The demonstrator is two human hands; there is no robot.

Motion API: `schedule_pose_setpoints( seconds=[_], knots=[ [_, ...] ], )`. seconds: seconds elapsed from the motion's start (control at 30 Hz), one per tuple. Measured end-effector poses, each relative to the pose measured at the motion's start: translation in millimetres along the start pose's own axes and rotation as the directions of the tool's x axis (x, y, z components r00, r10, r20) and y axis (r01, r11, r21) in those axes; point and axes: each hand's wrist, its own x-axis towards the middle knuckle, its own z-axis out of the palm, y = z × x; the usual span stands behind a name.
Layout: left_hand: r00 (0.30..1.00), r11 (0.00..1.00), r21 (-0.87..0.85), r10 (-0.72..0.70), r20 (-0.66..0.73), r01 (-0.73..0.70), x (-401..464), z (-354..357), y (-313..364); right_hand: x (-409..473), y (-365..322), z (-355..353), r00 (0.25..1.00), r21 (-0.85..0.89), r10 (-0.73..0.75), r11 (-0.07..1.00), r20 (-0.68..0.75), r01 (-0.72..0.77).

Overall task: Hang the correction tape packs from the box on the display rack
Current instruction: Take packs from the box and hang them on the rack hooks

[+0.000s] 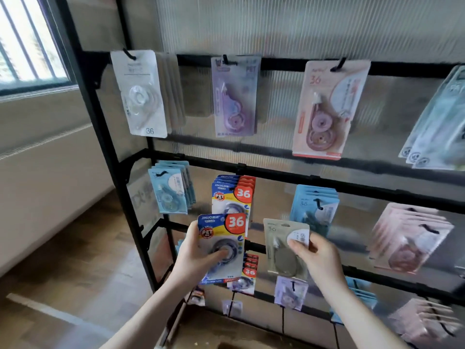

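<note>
I see my left hand (195, 258) holding a blue-and-red pack (221, 248) just below the matching hung stack (232, 197), while my right hand (319, 260) pinches a beige pack (283, 250) before the black display rack (352, 190).

— Worn on the head, looking forward and slightly down, straight at the black display rack (251, 170).
— How near?
— Close, within arm's reach; both forearms rising from the bottom edge.
— Framing?
— Wide-angle, bending the rack's left post; window (27, 41) at top left, floor (75, 260) at lower left. Only one view, nothing shared.
</note>
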Motion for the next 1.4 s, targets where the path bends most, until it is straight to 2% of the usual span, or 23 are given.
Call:
schedule_pose_setpoints(
  seconds=[0.23,0.43,0.6,0.8,1.03,1.2,1.4],
  knots=[
    [0.996,0.996,0.008,0.092,0.01,-0.092,12.0,9.9,39.0,2.6,-22.2,-28.6,0.999,0.018,-0.03,0.999,-0.021,0.031],
    [0.992,0.992,-0.019,0.123,0.018,-0.122,10.1,18.2,57.9,-1.8,-37.8,-46.2,0.993,-0.016,-0.099,0.995,-0.057,0.098],
    [0.991,0.99,0.03,0.135,0.022,-0.136,-1.0,27.3,61.1,-9.0,-29.7,-55.0,0.992,-0.013,-0.107,0.994,-0.07,0.106],
    [0.995,0.995,0.045,0.088,-0.049,-0.086,-38.8,51.5,63.9,-19.6,-6.9,-80.5,0.992,0.007,-0.121,0.993,-0.022,0.121],
    [0.992,0.998,0.066,0.032,-0.124,-0.024,-87.7,118.8,63.7,-30.6,26.3,-140.5,0.994,0.019,-0.089,0.996,0.06,0.088],
    [0.996,0.992,0.123,0.003,-0.087,0.007,-99.8,150.2,60.3,-32.0,37.8,-170.4,0.994,0.005,-0.1,0.995,0.044,0.1],
    [0.998,0.992,0.126,-0.022,-0.051,0.028,-98.0,160.3,49.4,-36.6,58.8,-172.8,1.0,-0.02,-0.022,1.0,0.002,0.022]
  ],
)
